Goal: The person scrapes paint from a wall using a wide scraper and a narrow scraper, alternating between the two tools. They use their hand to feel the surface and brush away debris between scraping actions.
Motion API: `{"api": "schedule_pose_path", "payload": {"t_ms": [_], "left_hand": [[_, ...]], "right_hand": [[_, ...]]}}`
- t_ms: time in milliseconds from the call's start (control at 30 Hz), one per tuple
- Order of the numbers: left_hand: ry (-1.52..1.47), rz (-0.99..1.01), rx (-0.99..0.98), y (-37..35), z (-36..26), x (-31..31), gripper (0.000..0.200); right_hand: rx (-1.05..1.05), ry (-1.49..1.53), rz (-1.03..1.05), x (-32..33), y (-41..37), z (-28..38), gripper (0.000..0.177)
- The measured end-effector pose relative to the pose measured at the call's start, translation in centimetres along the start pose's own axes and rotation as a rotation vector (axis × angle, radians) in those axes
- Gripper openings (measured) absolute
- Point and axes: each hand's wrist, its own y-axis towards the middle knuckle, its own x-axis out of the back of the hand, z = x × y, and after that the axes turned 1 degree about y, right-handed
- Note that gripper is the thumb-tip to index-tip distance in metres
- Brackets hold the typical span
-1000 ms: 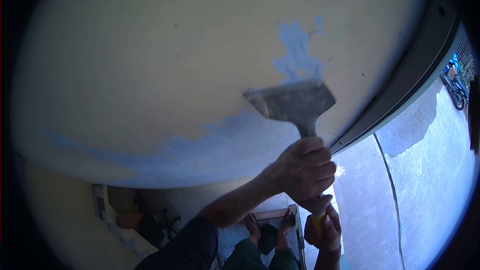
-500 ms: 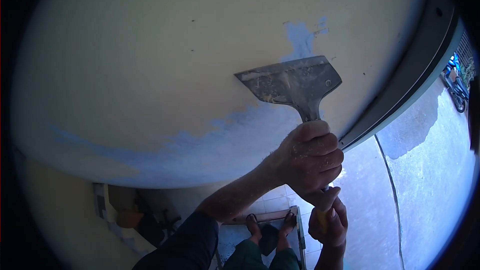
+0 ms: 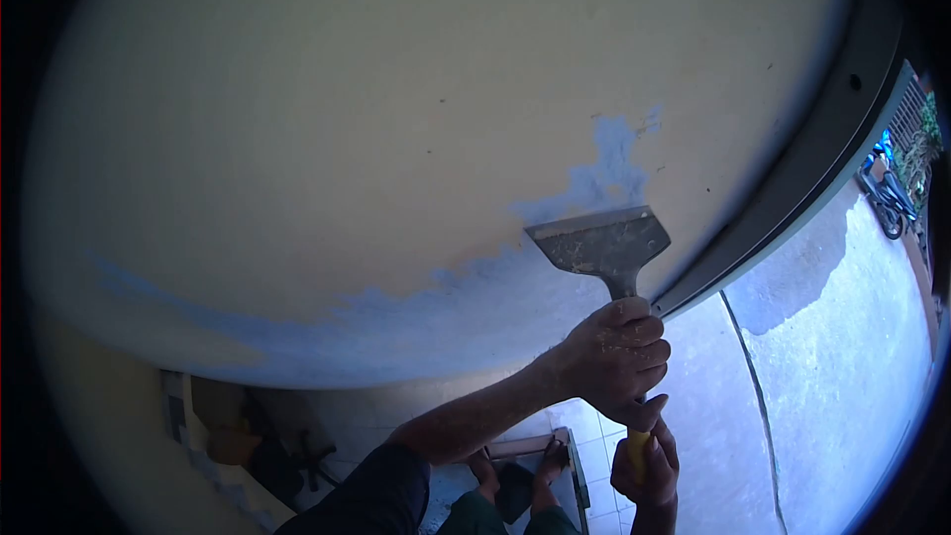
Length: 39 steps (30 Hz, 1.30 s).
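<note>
A wide-bladed scraper (image 3: 599, 246) lies against a cream painted wall (image 3: 297, 139), its blade edge pointing up. My left hand (image 3: 616, 357), closed in a fist and flecked with pale bits, grips the upper handle just under the blade. Lower down, my right hand (image 3: 652, 471) is wrapped around the yellow end of the same handle. Bluish-grey bare patches (image 3: 616, 163) show above the blade. A longer ragged bare band (image 3: 396, 337) runs along the wall's lower part.
A dark frame (image 3: 792, 178) borders the wall on the right. Below, my feet (image 3: 550, 461) stand on a support with a wooden crosspiece (image 3: 520, 447). Pale concrete floor (image 3: 842, 386) spreads to the right, with a parked motorbike (image 3: 889, 193) beyond. Dark items (image 3: 272, 466) sit at lower left.
The scraper and both hands have moved down the wall. More of the bluish patch shows above the blade. The camera view has shifted slightly too.
</note>
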Motion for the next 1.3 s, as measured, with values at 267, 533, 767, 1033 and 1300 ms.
{"api": "schedule_pose_path", "payload": {"t_ms": [267,533,767,1033,1300], "left_hand": [[-0.041,0.153,0.053,-5.0,0.0,-2.8,0.035],[0.088,-0.015,-0.091,-2.1,1.5,-1.8,0.032],[-0.063,0.035,0.039,-3.5,0.1,-3.0,0.030],[0.041,0.062,0.076,-5.6,-0.4,-3.6,0.032],[0.142,0.076,0.003,-3.5,0.8,-2.6,0.028]], "right_hand": [[-0.055,0.228,-0.091,3.8,-0.2,-7.0,0.039],[0.027,0.120,-0.042,2.8,1.5,-5.1,0.041],[-0.006,0.090,-0.173,3.2,-0.6,-5.1,0.048],[-0.039,0.114,-0.055,4.7,-0.7,-6.5,0.050],[-0.021,0.272,0.136,5.3,1.7,-6.5,0.047]]}}
